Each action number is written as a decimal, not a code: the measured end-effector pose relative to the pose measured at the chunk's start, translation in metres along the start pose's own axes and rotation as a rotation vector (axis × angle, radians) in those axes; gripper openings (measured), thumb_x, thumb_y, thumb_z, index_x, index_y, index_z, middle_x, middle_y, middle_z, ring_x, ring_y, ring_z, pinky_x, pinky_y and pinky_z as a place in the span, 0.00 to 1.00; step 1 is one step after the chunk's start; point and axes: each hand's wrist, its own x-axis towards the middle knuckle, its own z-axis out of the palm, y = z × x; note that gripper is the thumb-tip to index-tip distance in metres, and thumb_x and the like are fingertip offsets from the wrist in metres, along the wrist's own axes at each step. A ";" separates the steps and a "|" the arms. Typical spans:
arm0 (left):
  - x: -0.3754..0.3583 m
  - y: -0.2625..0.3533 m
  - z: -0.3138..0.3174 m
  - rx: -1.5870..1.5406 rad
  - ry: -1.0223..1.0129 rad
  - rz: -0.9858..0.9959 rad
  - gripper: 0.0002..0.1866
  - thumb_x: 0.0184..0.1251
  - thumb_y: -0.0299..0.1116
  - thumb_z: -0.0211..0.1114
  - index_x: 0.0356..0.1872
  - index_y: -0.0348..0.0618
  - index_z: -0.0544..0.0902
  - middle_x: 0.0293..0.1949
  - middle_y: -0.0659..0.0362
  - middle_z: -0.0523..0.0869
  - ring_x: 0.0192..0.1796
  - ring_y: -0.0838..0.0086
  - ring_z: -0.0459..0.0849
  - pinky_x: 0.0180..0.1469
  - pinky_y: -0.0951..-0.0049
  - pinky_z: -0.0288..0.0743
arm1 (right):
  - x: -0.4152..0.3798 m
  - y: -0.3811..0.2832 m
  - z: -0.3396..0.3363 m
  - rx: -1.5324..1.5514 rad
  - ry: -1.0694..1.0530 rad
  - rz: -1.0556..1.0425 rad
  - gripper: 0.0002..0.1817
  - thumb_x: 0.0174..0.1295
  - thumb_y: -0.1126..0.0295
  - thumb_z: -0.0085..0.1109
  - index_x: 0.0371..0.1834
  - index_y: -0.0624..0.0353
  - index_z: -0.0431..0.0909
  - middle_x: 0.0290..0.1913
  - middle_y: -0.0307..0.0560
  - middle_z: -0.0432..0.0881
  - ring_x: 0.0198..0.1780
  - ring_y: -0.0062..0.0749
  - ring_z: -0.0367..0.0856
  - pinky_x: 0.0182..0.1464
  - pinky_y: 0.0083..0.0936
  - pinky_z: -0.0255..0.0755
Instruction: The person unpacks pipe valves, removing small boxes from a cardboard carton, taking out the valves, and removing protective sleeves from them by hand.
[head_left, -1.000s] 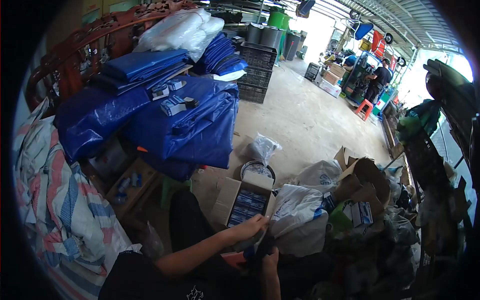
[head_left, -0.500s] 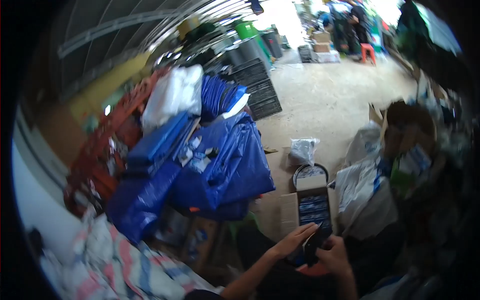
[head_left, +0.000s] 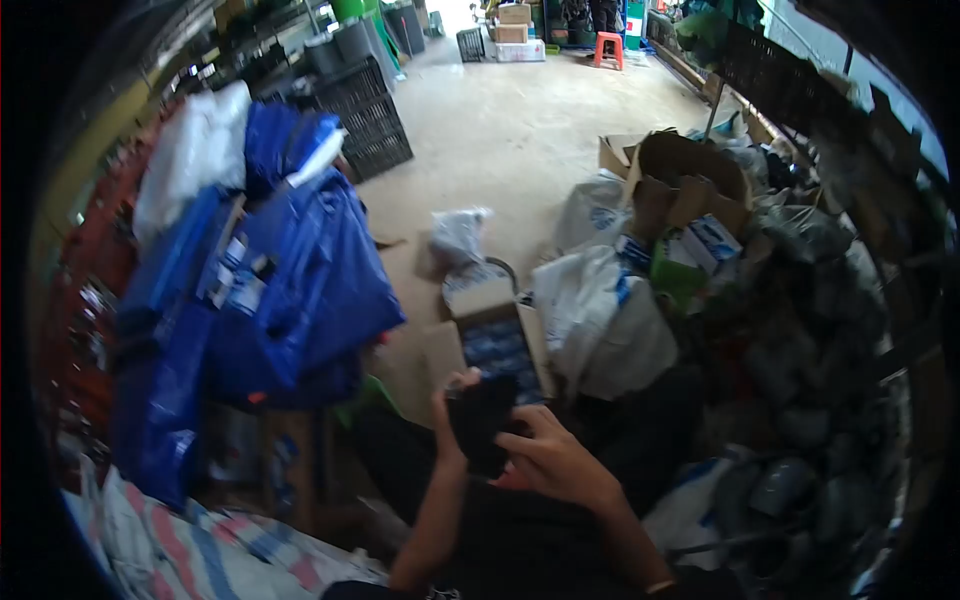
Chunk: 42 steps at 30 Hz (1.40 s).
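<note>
In front of my lap I hold a dark, flat, black item (head_left: 483, 418) between both hands; its exact kind is not clear. My left hand (head_left: 451, 425) grips its left edge, with fingertips showing at the top. On its lower right side, my right hand (head_left: 560, 455) pinches it with thumb and fingers. Just beyond my hands stands an open cardboard box (head_left: 443, 348), its flaps folded out. Rows of blue-and-white packets (head_left: 497, 350) lie inside it, partly hidden by the black item.
Folded blue tarpaulin (head_left: 310, 290) is piled at left, with black crates (head_left: 365, 125) behind. A clear plastic bag (head_left: 458, 235) lies beyond the box. White sacks (head_left: 590, 300) and a large open carton (head_left: 690, 165) stand at right. A red stool (head_left: 608, 48) is farther back.
The camera view has turned right, so the surroundings shift left. The black item shows a broader face now, and my left hand has moved from its top to its left edge.
</note>
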 end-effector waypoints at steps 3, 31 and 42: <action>-0.017 0.017 0.046 -0.274 0.089 -0.101 0.09 0.77 0.40 0.59 0.39 0.46 0.78 0.35 0.63 0.83 0.35 0.79 0.84 0.37 0.75 0.80 | 0.012 -0.004 -0.003 -0.233 0.024 -0.046 0.21 0.52 0.76 0.70 0.50 0.60 0.78 0.51 0.54 0.75 0.53 0.53 0.77 0.52 0.40 0.77; -0.012 0.068 0.046 0.085 -0.330 0.445 0.16 0.69 0.37 0.54 0.23 0.39 0.68 0.24 0.51 0.75 0.30 0.71 0.73 0.37 0.72 0.68 | 0.003 0.009 0.024 1.361 0.187 0.945 0.21 0.75 0.53 0.41 0.54 0.58 0.75 0.38 0.48 0.82 0.29 0.38 0.84 0.26 0.39 0.84; -0.030 0.025 0.078 -0.040 -0.071 -0.099 0.26 0.76 0.52 0.56 0.61 0.41 0.72 0.50 0.55 0.83 0.52 0.70 0.83 0.56 0.68 0.76 | 0.017 -0.008 0.038 1.096 0.675 0.584 0.26 0.66 0.80 0.61 0.68 0.64 0.72 0.53 0.39 0.83 0.52 0.21 0.81 0.53 0.19 0.75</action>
